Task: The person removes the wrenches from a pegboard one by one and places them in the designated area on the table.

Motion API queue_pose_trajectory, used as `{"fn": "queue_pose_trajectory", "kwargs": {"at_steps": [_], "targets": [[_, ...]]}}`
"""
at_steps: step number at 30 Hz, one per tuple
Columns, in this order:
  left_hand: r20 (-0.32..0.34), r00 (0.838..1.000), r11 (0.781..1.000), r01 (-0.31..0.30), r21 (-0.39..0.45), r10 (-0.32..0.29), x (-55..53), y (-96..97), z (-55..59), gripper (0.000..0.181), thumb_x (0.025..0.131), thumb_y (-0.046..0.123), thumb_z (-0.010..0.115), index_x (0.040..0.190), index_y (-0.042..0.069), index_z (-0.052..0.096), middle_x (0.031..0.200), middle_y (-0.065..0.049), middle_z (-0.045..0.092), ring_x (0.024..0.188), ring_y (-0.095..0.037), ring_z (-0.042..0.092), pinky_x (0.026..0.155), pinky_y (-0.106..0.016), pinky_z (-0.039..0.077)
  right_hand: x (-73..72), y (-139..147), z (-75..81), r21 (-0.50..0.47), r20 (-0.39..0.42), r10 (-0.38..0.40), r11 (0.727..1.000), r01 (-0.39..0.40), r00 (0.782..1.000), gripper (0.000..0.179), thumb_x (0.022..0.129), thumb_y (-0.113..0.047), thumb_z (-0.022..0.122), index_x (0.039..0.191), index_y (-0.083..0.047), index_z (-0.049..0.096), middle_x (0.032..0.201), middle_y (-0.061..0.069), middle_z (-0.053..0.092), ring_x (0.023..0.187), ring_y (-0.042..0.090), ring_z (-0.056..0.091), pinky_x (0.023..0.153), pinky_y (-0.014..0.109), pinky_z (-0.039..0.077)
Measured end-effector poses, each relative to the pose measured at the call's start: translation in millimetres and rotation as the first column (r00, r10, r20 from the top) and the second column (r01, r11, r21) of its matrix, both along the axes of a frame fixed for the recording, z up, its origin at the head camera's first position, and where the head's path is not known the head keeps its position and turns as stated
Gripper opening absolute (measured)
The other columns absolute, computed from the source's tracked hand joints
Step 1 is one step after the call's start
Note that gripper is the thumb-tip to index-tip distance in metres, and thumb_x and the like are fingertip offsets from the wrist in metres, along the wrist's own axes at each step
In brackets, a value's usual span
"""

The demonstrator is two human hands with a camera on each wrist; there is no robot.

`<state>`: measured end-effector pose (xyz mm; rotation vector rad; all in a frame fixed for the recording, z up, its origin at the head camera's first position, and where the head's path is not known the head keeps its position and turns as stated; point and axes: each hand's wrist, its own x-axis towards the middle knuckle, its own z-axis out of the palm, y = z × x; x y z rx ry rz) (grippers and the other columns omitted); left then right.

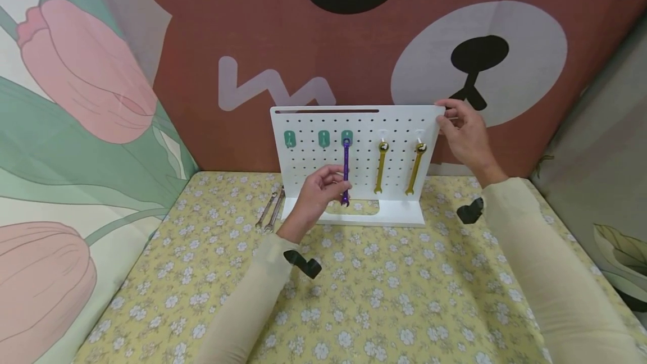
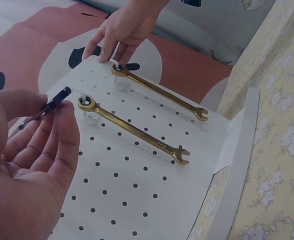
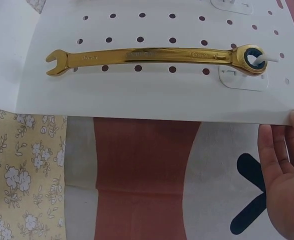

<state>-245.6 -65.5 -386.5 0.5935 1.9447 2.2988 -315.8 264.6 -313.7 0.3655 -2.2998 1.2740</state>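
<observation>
One slim, glossy purple combination wrench [image 1: 346, 164], long axis near vertical: ring end up, forked open end down. Straight narrow shank, dark-looking from the left wrist. It's in front of the white perforated pegboard [image 1: 363, 159], ring at the rightmost green hook [image 1: 349, 133]; can't tell if seated. Left hand [image 1: 315, 191] pinches its lower shank, thumb against fingers. Right hand [image 1: 467, 135] grips the board's upper right corner. Two gold combination wrenches [image 1: 381, 170] hang alongside to the right, ring ends up too.
</observation>
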Motion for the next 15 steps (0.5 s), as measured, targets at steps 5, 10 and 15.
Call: {"fn": "queue_pose_trajectory", "kwargs": {"at_steps": [5, 10, 15], "targets": [[0.000, 1.000, 0.999, -0.025, -0.024, 0.025, 1.9, -4.8, -0.6, 0.033, 0.098, -0.002, 0.067, 0.129, -0.007, 0.058, 0.096, -0.004, 0.067, 0.080, -0.012, 0.066, 0.074, -0.030, 0.058, -0.1, 0.0, 0.0, 0.010, 0.006, -0.011, 1.000, 0.011, 1.000, 0.034, 0.108, -0.017, 0.056, 0.141, -0.011, 0.060, 0.110, 0.012, 0.058, 0.094, 0.024, 0.060, 0.084, 0.016, 0.051], [0.000, 0.999, 0.998, -0.033, -0.050, 0.033, 5.4, -12.2, -4.6, 0.032, 0.098, 0.001, 0.068, 0.128, -0.005, 0.060, 0.097, -0.004, 0.067, 0.082, -0.013, 0.066, 0.075, -0.030, 0.058, -1.7, -0.1, -0.3, 0.015, -0.004, -0.017, 1.000, 0.017, 1.000, 0.033, 0.108, -0.016, 0.056, 0.140, -0.010, 0.060, 0.109, 0.011, 0.058, 0.093, 0.021, 0.060, 0.083, 0.016, 0.051], [0.000, 0.999, 0.996, -0.044, -0.073, 0.044, 8.6, -22.1, -8.6, 0.034, 0.098, 0.003, 0.069, 0.130, -0.005, 0.060, 0.096, -0.002, 0.067, 0.082, -0.012, 0.067, 0.075, -0.030, 0.058, -1.3, 0.9, -0.9, 0.004, -0.007, -0.008, 1.000, 0.008, 1.000, 0.033, 0.107, -0.015, 0.057, 0.140, -0.009, 0.060, 0.108, 0.012, 0.058, 0.092, 0.022, 0.061, 0.082, 0.016, 0.051]]}}
